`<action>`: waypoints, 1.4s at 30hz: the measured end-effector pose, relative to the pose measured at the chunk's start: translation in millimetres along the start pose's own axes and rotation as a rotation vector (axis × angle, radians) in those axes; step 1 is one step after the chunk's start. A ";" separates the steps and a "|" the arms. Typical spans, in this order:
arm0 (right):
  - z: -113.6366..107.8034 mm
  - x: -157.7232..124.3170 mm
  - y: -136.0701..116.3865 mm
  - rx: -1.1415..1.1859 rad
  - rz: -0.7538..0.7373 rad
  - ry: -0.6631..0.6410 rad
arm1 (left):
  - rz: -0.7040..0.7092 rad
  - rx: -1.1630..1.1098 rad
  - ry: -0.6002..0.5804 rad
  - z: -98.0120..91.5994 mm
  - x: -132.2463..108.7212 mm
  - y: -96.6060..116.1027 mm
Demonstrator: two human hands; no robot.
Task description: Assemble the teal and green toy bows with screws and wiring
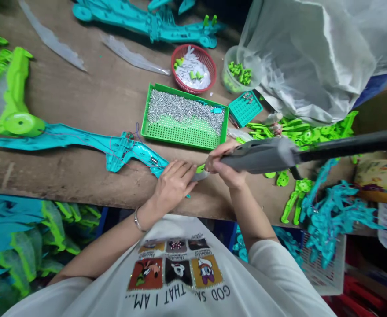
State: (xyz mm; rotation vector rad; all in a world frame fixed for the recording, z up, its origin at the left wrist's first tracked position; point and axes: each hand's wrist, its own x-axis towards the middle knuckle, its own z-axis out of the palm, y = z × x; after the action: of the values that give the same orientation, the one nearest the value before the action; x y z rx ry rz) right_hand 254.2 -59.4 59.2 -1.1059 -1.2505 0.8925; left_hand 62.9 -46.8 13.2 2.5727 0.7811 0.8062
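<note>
A long turquoise plastic toy sword half [77, 134], with thin wires and a cross-guard, lies along the bench in front of me. My left hand [175, 182] grips its right end, fingers bent over the part and hiding much of it. Held level in my right hand [228, 165] is a grey power screwdriver [266, 156], its front end pointing left at a small lime-green piece [200, 168] beside my left fingers. The driver tip is hidden by my fingers. A lime-green folded part [20, 123] covers the sword's left portion.
A green tray of screws [185, 141] stands just beyond my hands. Behind it are a red basket [193, 90], a clear tub [226, 83] and a turquoise basket [242, 116]. Lime-green parts [312, 134] and turquoise parts [338, 211] pile up on the right.
</note>
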 end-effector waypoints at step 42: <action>-43.8 21.0 -13.5 -0.167 -0.238 0.690 | -0.017 -0.061 -0.014 0.6 -2.2 -3.8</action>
State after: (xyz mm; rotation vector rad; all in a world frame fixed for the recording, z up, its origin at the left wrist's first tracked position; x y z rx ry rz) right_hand 299.4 -49.1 78.8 -1.2229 -0.8540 0.1869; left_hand 60.2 -45.1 10.0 2.5125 0.7614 0.7931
